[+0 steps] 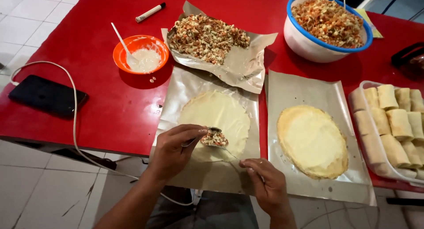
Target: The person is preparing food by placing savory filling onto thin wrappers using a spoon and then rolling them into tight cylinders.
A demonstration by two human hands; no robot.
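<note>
A thin pale round wrapper (221, 112) lies on a sheet of paper (185, 90) at the table's near edge. My left hand (176, 147) holds a metal spoon (214, 137) heaped with chopped filling over the wrapper's near part. My right hand (265, 182) pinches a thin utensil handle and rests on the paper's near edge, its tip at the spoon. A stack of round wrappers (311, 140) sits on another sheet to the right.
A pile of filling on paper (207, 37) and an orange bowl of white paste with a spoon (141, 54) lie behind. A blue-rimmed bowl of filling (327, 26) stands back right. Rolled wraps fill a clear container (393, 127). A phone with cable (47, 95) and a marker (150, 12) lie left.
</note>
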